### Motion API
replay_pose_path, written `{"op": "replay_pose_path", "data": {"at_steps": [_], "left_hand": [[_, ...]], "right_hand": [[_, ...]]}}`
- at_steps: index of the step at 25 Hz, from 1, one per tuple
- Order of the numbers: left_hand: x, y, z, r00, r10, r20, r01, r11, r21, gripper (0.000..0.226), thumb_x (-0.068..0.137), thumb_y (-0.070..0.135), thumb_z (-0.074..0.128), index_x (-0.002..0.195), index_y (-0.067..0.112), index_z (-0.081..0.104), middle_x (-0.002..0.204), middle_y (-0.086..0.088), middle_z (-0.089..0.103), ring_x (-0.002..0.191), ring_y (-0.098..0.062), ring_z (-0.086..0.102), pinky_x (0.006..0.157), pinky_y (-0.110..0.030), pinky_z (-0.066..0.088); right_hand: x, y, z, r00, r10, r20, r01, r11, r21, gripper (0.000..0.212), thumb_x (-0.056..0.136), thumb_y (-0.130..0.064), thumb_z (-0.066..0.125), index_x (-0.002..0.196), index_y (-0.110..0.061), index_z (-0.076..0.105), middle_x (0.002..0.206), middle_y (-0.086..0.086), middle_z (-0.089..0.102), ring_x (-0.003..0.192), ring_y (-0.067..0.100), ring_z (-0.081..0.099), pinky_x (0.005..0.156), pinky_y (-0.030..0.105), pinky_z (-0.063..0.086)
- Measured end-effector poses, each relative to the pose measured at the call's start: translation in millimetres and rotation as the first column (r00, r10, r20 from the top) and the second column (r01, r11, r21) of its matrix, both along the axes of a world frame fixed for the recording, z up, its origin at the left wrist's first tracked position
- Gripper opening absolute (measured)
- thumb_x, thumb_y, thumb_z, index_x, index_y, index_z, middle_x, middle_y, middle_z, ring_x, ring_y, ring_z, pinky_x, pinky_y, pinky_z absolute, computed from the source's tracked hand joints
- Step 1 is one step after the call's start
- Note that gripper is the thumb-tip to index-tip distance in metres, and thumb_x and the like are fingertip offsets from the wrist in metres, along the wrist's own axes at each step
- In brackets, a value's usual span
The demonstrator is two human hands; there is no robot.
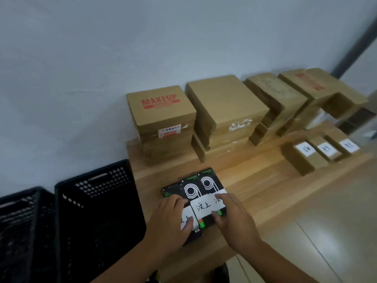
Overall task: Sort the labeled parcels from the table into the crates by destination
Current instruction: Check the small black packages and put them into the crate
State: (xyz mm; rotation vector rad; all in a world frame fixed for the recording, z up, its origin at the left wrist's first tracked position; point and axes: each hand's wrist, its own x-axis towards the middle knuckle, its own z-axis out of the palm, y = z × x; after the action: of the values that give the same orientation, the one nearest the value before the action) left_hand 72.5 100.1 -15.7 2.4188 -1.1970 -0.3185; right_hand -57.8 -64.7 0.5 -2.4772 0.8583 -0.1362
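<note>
Three black parcels (195,188) with white labels lie side by side at the near left of the wooden table (255,180). My left hand (171,223) grips the leftmost one, thumb on its label. My right hand (234,219) grips the rightmost one, fingers over its label and thumb on its front. The middle label (202,207) shows between my hands. Two black plastic crates (95,201) (18,221) stand on the floor left of the table.
Stacks of brown cardboard boxes (161,117) (226,107) (302,94) line the wall at the table's back. Three small brown labeled parcels (318,154) sit in a row at the right. The table's light right half lies beyond them.
</note>
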Motion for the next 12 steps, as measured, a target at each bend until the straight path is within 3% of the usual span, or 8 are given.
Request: {"op": "replay_pose_path", "data": {"at_steps": [6,9,12], "left_hand": [[-39.3,-55.7,-7.4,0.974,0.223,0.048,-0.227,0.966,0.123,0.054,0.092,0.059,0.037,0.137,0.031,0.047,0.133,0.014,0.043,0.122,-0.008,0.042,0.102,-0.022,0.037],[-51.7,-79.2,-6.9,0.954,0.29,0.074,-0.298,0.944,0.144,0.054,0.092,0.06,0.037,0.135,0.031,0.051,0.129,0.015,0.047,0.119,-0.007,0.045,0.101,-0.025,0.043],[-61.9,-88.2,-15.7,0.936,0.347,0.056,-0.352,0.92,0.172,0.053,0.093,0.059,0.036,0.134,0.03,0.053,0.13,0.013,0.049,0.12,-0.009,0.046,0.1,-0.024,0.041]], "right_hand": [[9.3,-84.2,-39.6,0.99,0.138,0.006,-0.137,0.976,0.171,0.041,0.093,-0.03,0.069,0.13,-0.022,0.054,0.123,-0.003,0.056,0.112,0.013,0.052,0.085,0.024,0.046],[15.0,-108.3,-65.4,0.987,0.153,-0.041,-0.145,0.977,0.154,0.049,0.094,-0.04,0.064,0.136,-0.021,0.049,0.129,0.0,0.053,0.12,0.017,0.047,0.096,0.03,0.042],[21.1,-115.5,-92.6,0.99,0.115,-0.079,-0.099,0.979,0.18,0.07,0.093,-0.046,0.064,0.15,-0.016,0.036,0.148,0.006,0.042,0.135,0.023,0.039,0.111,0.039,0.035]]}}
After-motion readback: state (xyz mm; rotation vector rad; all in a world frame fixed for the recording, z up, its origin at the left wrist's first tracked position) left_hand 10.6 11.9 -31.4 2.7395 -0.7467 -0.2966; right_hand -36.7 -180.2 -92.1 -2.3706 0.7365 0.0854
